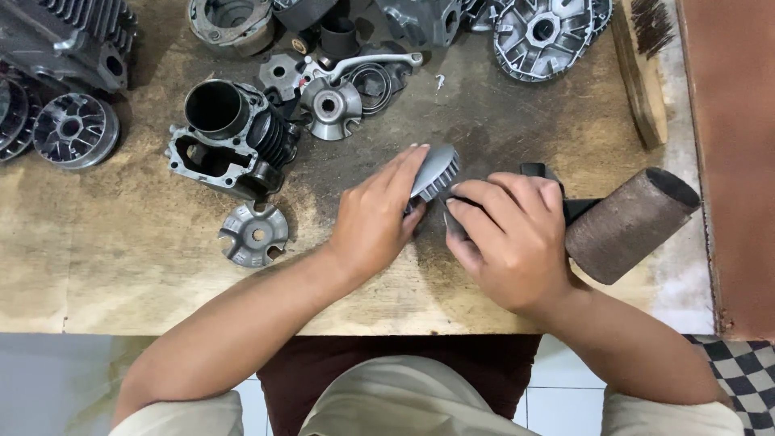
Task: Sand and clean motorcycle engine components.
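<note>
My left hand grips a grey finned metal disc, held on edge just above the wooden workbench. My right hand is closed around a dark tool handle and presses against the disc's lower edge. The tool's working end is hidden between my fingers and the disc. A brown cylindrical roll lies right beside my right hand, touching the black part of the tool.
A finned engine cylinder sits at the left centre, a small slotted metal plate in front of it. Pulley halves and casings crowd the bench's far edge. A wooden brush block lies at the right.
</note>
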